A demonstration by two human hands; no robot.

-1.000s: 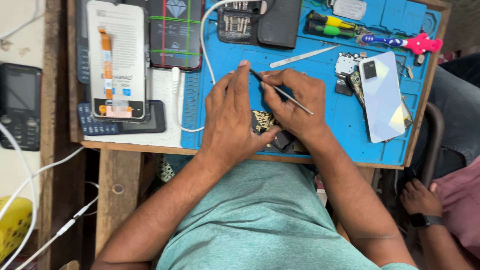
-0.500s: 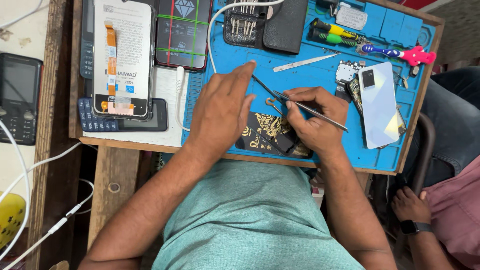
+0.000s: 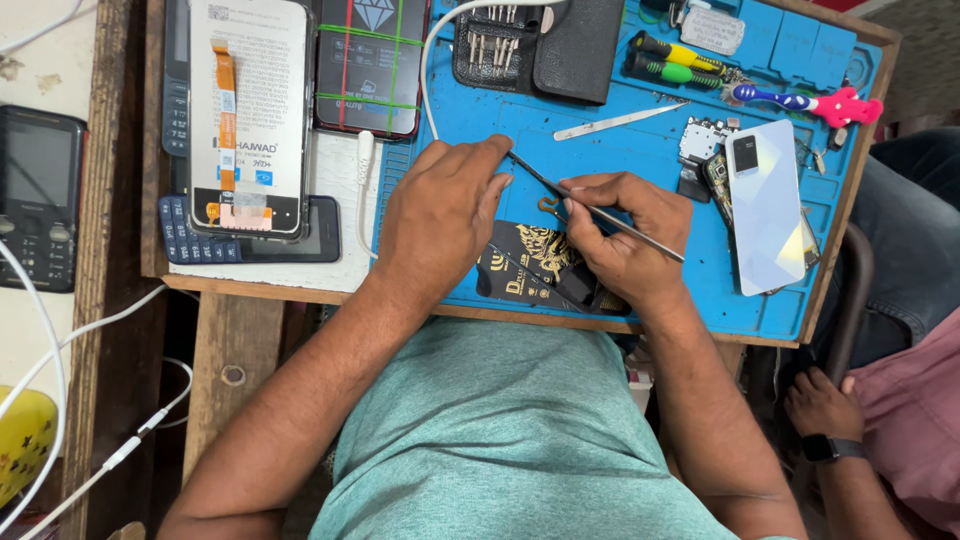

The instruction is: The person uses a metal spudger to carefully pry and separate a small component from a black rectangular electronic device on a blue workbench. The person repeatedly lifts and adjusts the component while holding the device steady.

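The right hand [image 3: 625, 245] pinched slim metal tweezers [image 3: 600, 208] like a pen, their tip at a small dark hooked part [image 3: 549, 206] on the blue silicone repair mat [image 3: 610, 95], while the left hand [image 3: 440, 225] lay flat with fingers together, steadying the black gold-printed phone board [image 3: 535, 262] beneath; keeping that palm pressed down and the tweezers at a low angle would have suited such fine work. A white rectangular package with an orange strip [image 3: 247, 110] lay left of the mat, beside a black packet banded green and red [image 3: 372, 65].
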